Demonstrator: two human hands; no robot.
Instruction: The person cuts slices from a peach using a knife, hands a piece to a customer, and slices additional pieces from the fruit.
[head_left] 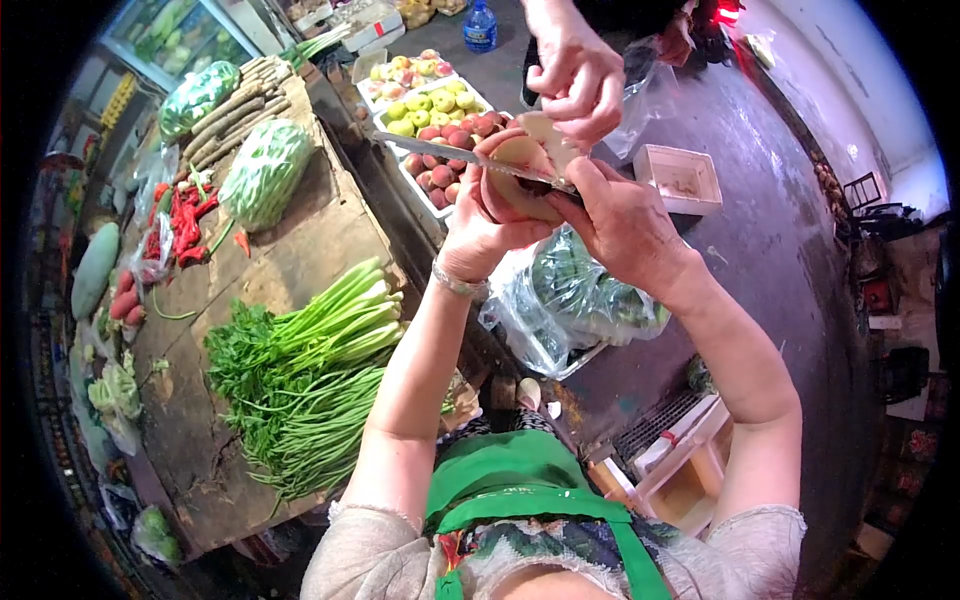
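Observation:
My left hand is closed around a cut peach with pale flesh and a reddish, darker centre. In my right hand is a knife; its long blade points left across the fruit, and the fingers hide its handle. Another person's hand reaches in from the top, with its fingers at a pale slice beside the peach. Just beyond my left hand stands a white crate of red peaches. Below my hands lie plastic-wrapped greens.
On the wooden table at left lie celery, long beans, red peppers and bagged vegetables. A white foam box stands on the floor at right. Yellow-green fruit and a blue-labelled water bottle are farther back.

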